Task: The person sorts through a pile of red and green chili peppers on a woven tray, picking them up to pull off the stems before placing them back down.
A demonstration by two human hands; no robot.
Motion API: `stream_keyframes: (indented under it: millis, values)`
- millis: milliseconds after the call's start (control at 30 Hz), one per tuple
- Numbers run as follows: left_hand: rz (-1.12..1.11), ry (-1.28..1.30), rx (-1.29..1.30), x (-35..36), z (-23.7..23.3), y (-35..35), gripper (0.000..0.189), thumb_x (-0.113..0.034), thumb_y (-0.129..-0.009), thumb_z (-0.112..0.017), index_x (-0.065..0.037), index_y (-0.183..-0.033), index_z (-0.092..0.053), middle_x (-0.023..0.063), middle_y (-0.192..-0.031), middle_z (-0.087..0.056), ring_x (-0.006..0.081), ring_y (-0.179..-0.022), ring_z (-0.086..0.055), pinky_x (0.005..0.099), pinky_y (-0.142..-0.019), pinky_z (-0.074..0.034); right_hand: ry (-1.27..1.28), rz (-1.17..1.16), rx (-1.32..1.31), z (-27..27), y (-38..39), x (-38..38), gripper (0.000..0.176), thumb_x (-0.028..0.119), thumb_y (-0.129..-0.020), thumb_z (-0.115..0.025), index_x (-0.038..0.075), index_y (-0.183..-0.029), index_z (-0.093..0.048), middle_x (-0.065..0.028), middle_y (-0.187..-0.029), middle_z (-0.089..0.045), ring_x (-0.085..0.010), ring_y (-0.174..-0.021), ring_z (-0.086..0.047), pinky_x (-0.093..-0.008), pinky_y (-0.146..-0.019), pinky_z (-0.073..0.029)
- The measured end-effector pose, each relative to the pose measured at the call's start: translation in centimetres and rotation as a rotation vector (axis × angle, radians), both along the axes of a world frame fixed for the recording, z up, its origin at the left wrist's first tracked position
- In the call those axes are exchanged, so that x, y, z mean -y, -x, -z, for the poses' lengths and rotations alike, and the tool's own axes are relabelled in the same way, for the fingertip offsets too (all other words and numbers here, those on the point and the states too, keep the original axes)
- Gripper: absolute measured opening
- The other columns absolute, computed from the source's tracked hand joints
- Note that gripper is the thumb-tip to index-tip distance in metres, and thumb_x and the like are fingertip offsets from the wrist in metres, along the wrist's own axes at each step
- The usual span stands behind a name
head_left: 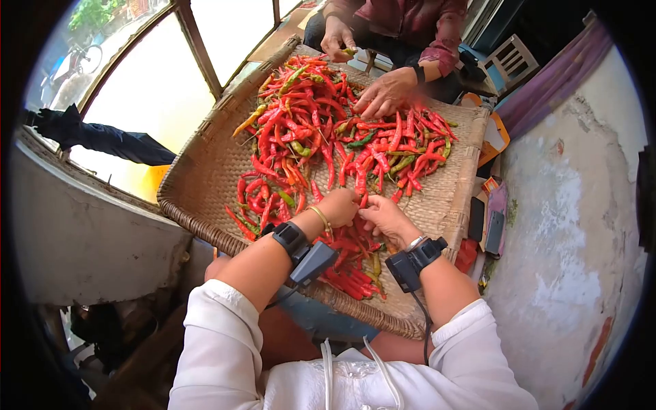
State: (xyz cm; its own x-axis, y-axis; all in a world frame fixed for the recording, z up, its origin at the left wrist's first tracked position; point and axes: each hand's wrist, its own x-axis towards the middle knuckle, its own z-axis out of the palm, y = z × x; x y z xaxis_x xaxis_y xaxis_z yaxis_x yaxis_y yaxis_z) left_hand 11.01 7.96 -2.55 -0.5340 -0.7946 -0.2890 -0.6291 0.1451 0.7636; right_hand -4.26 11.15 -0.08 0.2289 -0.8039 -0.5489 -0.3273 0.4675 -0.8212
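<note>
Red chili peppers (301,123), with some green and orange ones among them, lie heaped on a woven tray (458,178). Near the tray's front half, my left hand (339,207) and my right hand (386,219) come close together, fingers closed around a red pepper (363,199) between them. Which fingertips touch it is partly hidden. Below my hands lies a smaller pile of red peppers (348,273) by the front rim.
Across the tray, another person's hand (386,94) rests over the peppers and their other hand (337,39) holds a greenish pepper. A dark umbrella (109,140) lies by the window at left. A worn wall (547,225) stands at right.
</note>
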Motion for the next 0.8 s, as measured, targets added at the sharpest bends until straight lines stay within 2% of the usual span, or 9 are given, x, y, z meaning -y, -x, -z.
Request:
stream_keyframes:
  millis: [100, 200, 233, 267, 333, 500, 600, 667, 800]
  values:
    - [-0.159, -0.185, -0.152, -0.5, -2.9, -0.2, 0.019, -0.010, -0.081, -0.045, 0.000, -0.091, -0.058, 0.0075, -0.065, -0.059, 0.0145, -0.053, -0.059, 0.0274, -0.051, -0.048, -0.015, 0.030, 0.059, -0.7, 0.0, 0.2, 0.014, 0.016, -0.081, -0.056, 0.006, -0.090, -0.052, 0.0009, -0.073, -0.055, -0.0041, -0.050, -0.048, -0.0163, -0.040, -0.037]
    - [-0.130, 0.069, -0.084, 0.1, -3.2, -0.8, 0.018, -0.011, -0.081, -0.049, 0.000, -0.092, -0.057, 0.0073, -0.064, -0.059, 0.0136, -0.054, -0.057, 0.0266, -0.051, -0.047, -0.007, -0.006, 0.091, -1.6, 0.1, 0.3, 0.013, 0.014, -0.080, -0.056, 0.006, -0.088, -0.052, 0.0011, -0.071, -0.055, -0.0043, -0.051, -0.049, -0.0163, -0.040, -0.037]
    - [-0.220, -0.017, -0.108, -0.2, -4.2, -1.0, 0.026, -0.024, -0.078, -0.055, 0.001, -0.084, -0.060, 0.0133, -0.067, -0.062, 0.0263, -0.067, -0.062, 0.0345, -0.062, -0.048, -0.001, -0.019, 0.094, -2.0, -0.1, 0.2, 0.011, 0.013, -0.079, -0.055, 0.006, -0.086, -0.052, 0.0015, -0.069, -0.055, -0.0048, -0.051, -0.050, -0.0172, -0.042, -0.038]
    - [-0.219, -0.007, -0.107, -0.4, -3.9, -1.0, 0.026, -0.024, -0.078, -0.055, 0.001, -0.084, -0.060, 0.0133, -0.067, -0.062, 0.0263, -0.067, -0.062, 0.0345, -0.062, -0.048, 0.009, -0.019, 0.096, -2.3, -0.1, 0.1, 0.011, 0.013, -0.079, -0.055, 0.006, -0.086, -0.052, 0.0015, -0.069, -0.055, -0.0048, -0.051, -0.050, -0.0172, -0.042, -0.038]
    - [-0.306, 0.081, -0.217, -0.2, -2.9, -0.9, 0.025, -0.023, -0.083, -0.056, 0.002, -0.086, -0.058, 0.0056, -0.063, -0.057, 0.0113, -0.053, -0.054, 0.0255, -0.049, -0.045, 0.003, -0.068, 0.135, -2.9, -0.3, 0.0, 0.011, 0.014, -0.079, -0.055, 0.005, -0.086, -0.052, 0.0014, -0.069, -0.055, -0.0055, -0.053, -0.052, -0.0182, -0.044, -0.040]
    - [-0.248, -0.294, -0.278, -0.1, -4.1, -1.1, 0.028, -0.025, -0.084, -0.055, 0.002, -0.086, -0.059, 0.0041, -0.063, -0.056, 0.0090, -0.054, -0.054, 0.0251, -0.049, -0.045, -0.010, -0.052, 0.164, -2.5, -0.3, -0.1, 0.009, 0.013, -0.079, -0.053, 0.005, -0.083, -0.054, 0.0009, -0.069, -0.054, -0.0056, -0.053, -0.051, -0.0184, -0.046, -0.040]
    - [-0.247, -0.283, -0.210, 0.1, -3.0, -1.3, 0.025, -0.024, -0.082, -0.057, 0.001, -0.082, -0.060, 0.0078, -0.063, -0.058, 0.0139, -0.056, -0.057, 0.0282, -0.052, -0.047, -0.013, 0.021, 0.076, -2.9, -0.2, 0.1, 0.012, 0.013, -0.080, -0.052, 0.003, -0.085, -0.057, 0.0011, -0.067, -0.054, -0.0052, -0.051, -0.049, -0.0186, -0.045, -0.040]
    - [-0.085, 0.113, 0.041, 0.1, -2.7, -1.6, 0.025, -0.026, -0.077, -0.054, -0.003, -0.078, -0.063, 0.0152, -0.074, -0.062, 0.0290, -0.072, -0.061, 0.0389, -0.065, -0.047, 0.129, 0.021, 0.023, -3.2, 0.6, 0.6, 0.017, 0.015, -0.082, -0.052, 0.002, -0.090, -0.058, 0.0013, -0.067, -0.054, -0.0052, -0.050, -0.049, -0.0188, -0.043, -0.040]
    - [-0.031, 0.223, 0.322, 0.3, -2.4, -1.6, 0.022, -0.024, -0.073, -0.054, -0.005, -0.077, -0.064, 0.0158, -0.076, -0.062, 0.0325, -0.074, -0.059, 0.0412, -0.068, -0.047, 0.143, 0.106, 0.344, -4.6, 2.3, 1.7, 0.023, 0.015, -0.084, -0.051, 0.001, -0.102, -0.054, -0.0007, -0.070, -0.056, -0.0076, -0.057, -0.055, -0.0200, -0.047, -0.044]
